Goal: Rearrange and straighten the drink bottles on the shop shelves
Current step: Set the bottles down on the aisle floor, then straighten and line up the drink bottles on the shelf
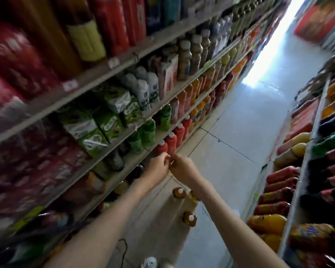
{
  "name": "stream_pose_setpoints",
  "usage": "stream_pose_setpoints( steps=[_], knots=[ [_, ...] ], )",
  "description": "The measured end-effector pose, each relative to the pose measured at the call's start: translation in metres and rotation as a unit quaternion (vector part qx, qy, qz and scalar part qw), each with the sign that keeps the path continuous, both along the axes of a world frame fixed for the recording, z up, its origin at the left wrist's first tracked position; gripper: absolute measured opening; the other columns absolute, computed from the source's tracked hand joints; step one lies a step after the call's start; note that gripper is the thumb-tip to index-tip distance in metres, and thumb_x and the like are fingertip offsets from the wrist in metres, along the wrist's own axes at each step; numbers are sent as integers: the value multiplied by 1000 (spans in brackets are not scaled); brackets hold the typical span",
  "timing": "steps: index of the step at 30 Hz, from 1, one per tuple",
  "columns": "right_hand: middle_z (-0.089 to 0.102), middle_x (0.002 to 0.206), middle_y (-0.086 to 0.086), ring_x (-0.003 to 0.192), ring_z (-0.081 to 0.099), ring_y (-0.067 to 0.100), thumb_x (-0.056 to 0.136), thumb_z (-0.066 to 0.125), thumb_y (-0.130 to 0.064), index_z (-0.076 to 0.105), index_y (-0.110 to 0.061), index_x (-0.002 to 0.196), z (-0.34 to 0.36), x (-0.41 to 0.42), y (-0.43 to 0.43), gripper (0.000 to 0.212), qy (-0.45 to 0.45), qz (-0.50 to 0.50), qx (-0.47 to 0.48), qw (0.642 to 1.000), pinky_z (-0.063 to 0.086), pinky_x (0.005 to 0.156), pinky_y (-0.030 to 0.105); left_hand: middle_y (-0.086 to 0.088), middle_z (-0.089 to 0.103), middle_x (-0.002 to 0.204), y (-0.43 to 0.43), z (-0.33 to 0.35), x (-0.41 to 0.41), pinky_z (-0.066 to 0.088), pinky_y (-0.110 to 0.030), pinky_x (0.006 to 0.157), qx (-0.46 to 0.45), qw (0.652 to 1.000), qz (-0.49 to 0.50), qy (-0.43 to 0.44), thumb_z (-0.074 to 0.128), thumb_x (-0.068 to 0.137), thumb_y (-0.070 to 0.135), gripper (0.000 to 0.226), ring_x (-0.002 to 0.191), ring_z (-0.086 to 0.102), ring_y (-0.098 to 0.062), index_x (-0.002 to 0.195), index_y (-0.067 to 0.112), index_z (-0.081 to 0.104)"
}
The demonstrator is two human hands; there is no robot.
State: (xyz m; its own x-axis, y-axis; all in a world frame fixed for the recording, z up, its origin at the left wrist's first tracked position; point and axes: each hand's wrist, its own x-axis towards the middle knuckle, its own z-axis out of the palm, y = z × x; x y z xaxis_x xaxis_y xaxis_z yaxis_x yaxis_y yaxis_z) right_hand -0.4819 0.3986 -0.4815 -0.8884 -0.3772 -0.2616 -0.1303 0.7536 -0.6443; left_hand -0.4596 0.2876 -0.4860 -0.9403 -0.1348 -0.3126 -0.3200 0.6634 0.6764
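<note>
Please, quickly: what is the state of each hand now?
Left hand: fingers curled, hold cannot be told.
Right hand: the same, too blurred.

Single head view, tilted, facing forward-down along shelves close at left; floor below.

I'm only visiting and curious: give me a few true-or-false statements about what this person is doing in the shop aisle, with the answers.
1. Stocked shelves line both sides of the aisle. True.
2. The left hand and right hand reach toward the red bottles with white caps. True.
3. The two hands are far apart. False: they are close together, nearly touching.
4. The amber bottles stand on a shelf. False: they stand on the floor, below the arms.
</note>
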Motion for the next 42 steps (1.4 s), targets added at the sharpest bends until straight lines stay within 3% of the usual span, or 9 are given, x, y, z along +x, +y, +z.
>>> stream_pose_setpoints(
  steps=[3,6,17,22,26,32,35,39,42],
  knots=[
    [68,95,15,90,63,30,81,54,-2,65,0,99,81,0,-32,21,37,53,-44,997,50,80,40,-15,66,109,-31,74,21,33,-28,68,-51,996,43,63,38,99,25,29,103,59,-32,116,12,57],
    [68,99,12,93,61,25,85,53,-7,68,-6,103,159,12,-72,23,77,147,-47,985,46,78,31,-12,67,98,-72,141,53,43,-35,68,-61,986,87,131,41,95,34,27,92,62,-30,109,16,56],
    [69,91,0,82,65,15,92,55,-20,63,-17,98,346,114,-176,11,185,383,-112,898,53,75,32,2,69,82,-176,330,208,53,-39,70,-141,940,167,261,46,96,23,17,75,64,-14,101,22,62],
    [71,86,-5,76,66,6,93,54,-31,64,-19,97,410,185,-223,16,198,471,-150,847,52,70,24,6,70,85,-216,381,299,56,-35,75,-72,921,209,321,51,96,25,13,77,67,-9,96,32,62],
    [69,81,-6,73,64,5,94,54,-31,62,-17,94,453,255,-263,16,243,491,-209,810,51,66,22,1,71,83,-247,426,371,55,-44,77,-93,890,238,377,51,95,19,16,76,69,-15,93,31,60],
    [71,77,-4,65,65,5,94,54,-26,60,-15,95,499,338,-315,12,282,508,-261,771,55,60,21,5,70,74,-287,479,453,54,-23,64,-229,842,251,418,49,96,20,13,65,65,-2,101,23,60],
    [67,79,-10,70,64,6,92,54,-28,63,-19,95,522,358,-345,13,329,493,-256,763,53,62,21,7,69,75,-314,496,476,55,-26,64,-287,818,267,421,51,95,25,15,65,64,-2,106,22,60],
    [60,97,-4,86,56,12,93,52,-20,60,-15,110,558,363,-398,19,419,405,-302,755,43,65,17,8,64,90,-348,514,499,45,-7,63,-435,704,291,480,54,92,22,18,74,59,1,107,16,61],
    [54,118,9,97,51,20,92,48,-11,51,-8,124,584,356,-439,33,433,351,-308,771,39,77,26,-6,59,111,-371,523,513,42,-20,91,-525,559,331,550,56,88,17,28,105,55,-16,114,8,58]
  ],
)
